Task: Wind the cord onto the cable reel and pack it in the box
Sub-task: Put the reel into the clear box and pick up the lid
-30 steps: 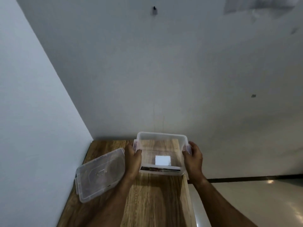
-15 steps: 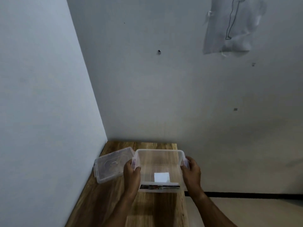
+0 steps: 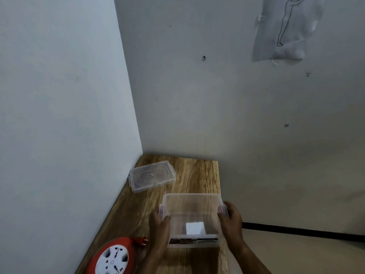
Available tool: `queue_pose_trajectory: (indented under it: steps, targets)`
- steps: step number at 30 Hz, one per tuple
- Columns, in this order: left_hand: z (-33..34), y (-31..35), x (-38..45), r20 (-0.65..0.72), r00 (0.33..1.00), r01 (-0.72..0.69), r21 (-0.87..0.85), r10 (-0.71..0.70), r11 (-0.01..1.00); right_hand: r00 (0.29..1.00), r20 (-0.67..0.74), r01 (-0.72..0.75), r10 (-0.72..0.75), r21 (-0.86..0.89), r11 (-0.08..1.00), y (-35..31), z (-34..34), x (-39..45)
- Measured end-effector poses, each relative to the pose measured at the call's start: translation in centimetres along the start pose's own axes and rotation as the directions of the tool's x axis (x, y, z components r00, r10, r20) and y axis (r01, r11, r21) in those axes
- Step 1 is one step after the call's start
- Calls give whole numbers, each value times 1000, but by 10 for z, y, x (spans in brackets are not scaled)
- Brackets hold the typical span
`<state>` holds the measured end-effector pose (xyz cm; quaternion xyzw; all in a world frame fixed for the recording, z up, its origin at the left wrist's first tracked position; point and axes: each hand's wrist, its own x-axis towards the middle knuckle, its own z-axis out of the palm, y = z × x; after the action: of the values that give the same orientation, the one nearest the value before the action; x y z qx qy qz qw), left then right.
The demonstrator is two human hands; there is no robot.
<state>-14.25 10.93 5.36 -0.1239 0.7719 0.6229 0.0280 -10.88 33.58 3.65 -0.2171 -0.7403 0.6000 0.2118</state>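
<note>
A clear plastic box (image 3: pixel 192 206) with a white label inside stands open on the wooden table (image 3: pixel 199 175). My left hand (image 3: pixel 160 226) grips its left side and my right hand (image 3: pixel 231 220) grips its right side. A red cable reel (image 3: pixel 112 258) with a white socket face lies flat at the table's near left, just left of my left forearm. Its red plug (image 3: pixel 141 241) sticks out beside it. The cord itself is not visible.
The box's clear lid (image 3: pixel 151 176) lies at the back left of the table, near the left wall (image 3: pixel 59 115). The table sits in a corner, and its right edge drops to the floor (image 3: pixel 296 254).
The view has swung down and left, so the cable reel now shows at the near left. Both hands still hold the box, which sits nearer the table's right edge.
</note>
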Motion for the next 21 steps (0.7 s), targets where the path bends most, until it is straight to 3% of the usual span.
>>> queue_pose_trajectory:
  steps: [16, 21]
  targets:
    - [-16, -32, -28, 7, 999, 41, 18, -41, 999, 997, 64, -35, 41, -83, 996, 22, -6, -25]
    - [-30, -30, -28, -80, 996, -43, -9, 42, 999, 1000, 27, 19, -15, -164, 986, 6, -7, -18]
